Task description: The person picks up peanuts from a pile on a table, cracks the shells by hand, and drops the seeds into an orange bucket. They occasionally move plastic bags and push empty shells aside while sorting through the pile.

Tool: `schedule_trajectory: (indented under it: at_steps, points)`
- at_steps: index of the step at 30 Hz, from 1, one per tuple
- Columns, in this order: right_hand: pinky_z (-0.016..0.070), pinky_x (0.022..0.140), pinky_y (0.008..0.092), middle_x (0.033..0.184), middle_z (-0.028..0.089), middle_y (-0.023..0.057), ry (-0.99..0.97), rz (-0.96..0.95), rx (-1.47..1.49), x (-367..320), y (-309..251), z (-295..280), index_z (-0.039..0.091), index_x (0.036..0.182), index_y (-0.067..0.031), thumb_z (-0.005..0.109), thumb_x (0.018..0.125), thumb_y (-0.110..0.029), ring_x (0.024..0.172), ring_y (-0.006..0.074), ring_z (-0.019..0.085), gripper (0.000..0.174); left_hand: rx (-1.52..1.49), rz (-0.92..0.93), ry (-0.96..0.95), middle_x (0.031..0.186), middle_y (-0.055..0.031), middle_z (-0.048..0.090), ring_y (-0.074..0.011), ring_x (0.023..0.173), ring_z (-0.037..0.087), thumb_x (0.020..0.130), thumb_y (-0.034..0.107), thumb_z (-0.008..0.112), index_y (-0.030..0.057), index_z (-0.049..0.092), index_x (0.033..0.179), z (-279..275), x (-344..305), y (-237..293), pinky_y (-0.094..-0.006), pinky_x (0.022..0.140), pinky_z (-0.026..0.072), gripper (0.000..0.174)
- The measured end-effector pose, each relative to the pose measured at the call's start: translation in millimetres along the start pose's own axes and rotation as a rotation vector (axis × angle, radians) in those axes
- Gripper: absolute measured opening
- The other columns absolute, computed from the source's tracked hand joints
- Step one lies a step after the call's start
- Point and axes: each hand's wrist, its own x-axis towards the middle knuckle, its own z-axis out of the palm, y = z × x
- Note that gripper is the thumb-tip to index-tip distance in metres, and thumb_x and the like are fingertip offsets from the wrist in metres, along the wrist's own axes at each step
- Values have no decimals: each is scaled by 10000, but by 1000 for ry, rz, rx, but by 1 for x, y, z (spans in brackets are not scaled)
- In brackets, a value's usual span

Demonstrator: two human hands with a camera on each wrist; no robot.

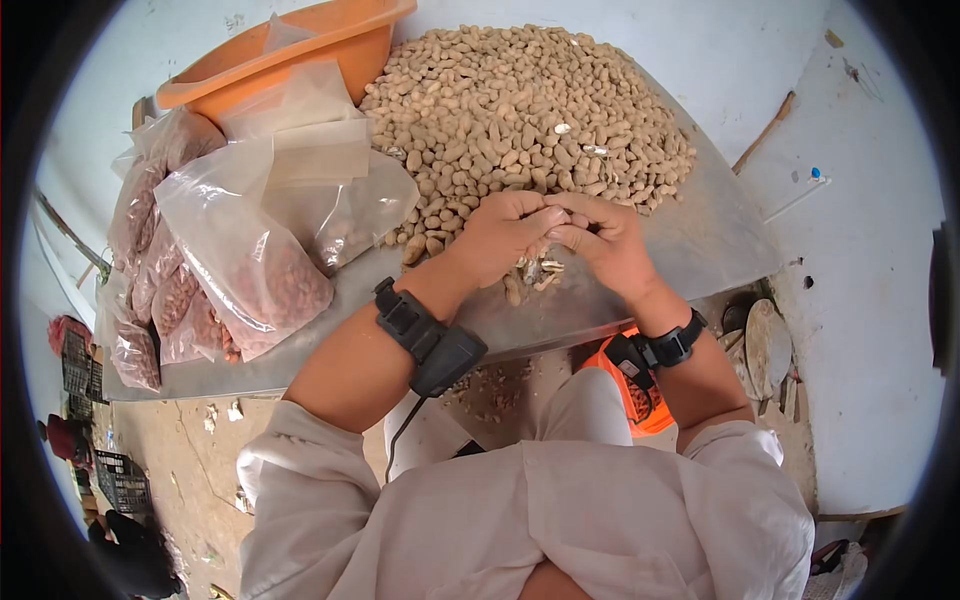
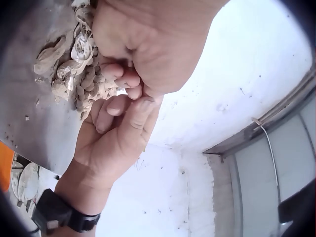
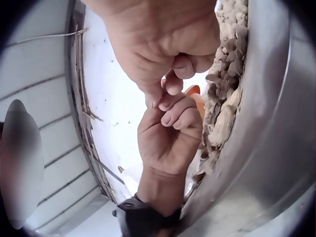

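Both hands meet over the near edge of the peanut pile (image 1: 520, 110). The left hand (image 1: 498, 240) and the right hand (image 1: 612, 245) have curled fingers, their thumbs and fingertips touching. A peanut seems pinched between them, almost wholly hidden by the fingers. Broken shells (image 1: 541, 272) lie on the metal table (image 1: 725, 235) just below the hands. In the left wrist view, open shells (image 2: 81, 47) lie beside the left hand (image 2: 153, 44), with the right hand (image 2: 113, 145) against its fingertips. The right wrist view has the right hand (image 3: 163, 39) above the left hand (image 3: 170, 140).
Clear bags of shelled reddish peanuts (image 1: 270, 290) stand on the table's left. Behind them is an orange basin (image 1: 345, 50). An orange container (image 1: 655, 418) sits below the table's front edge, by the person's knee. A wall (image 1: 870, 270) rises at the right.
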Motion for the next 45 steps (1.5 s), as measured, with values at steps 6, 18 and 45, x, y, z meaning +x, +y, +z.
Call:
schedule_trajectory:
  at_steps: [6, 18, 45]
  points:
    - [456, 634, 206, 778, 615, 27, 196, -17, 137, -1, 1, 12, 613, 1000, 29, 634, 821, -13, 704, 52, 533, 185, -211, -9, 40, 733, -13, 543, -64, 599, 436, 930, 182, 513, -9, 605, 938, 1, 2, 1, -200, 526, 358, 212]
    - [363, 514, 190, 810, 553, 46, 367, 315, 1010, -6, 10, 37, 543, 1088, -11, 432, 948, -104, 621, 81, 464, 201, 695, 405, 214, 778, -78, 591, -212, 690, 578, 866, 140, 552, 30, 614, 951, 5, 2, -9, -313, 635, 469, 152]
    - [434, 584, 249, 714, 596, 37, 102, 257, -227, -12, 20, -37, 652, 907, -4, 584, 740, -34, 636, 113, 533, 183, 820, 376, 195, 806, -51, 604, -108, 675, 542, 818, 99, 614, 4, 655, 935, -4, -2, 2, -236, 630, 441, 156]
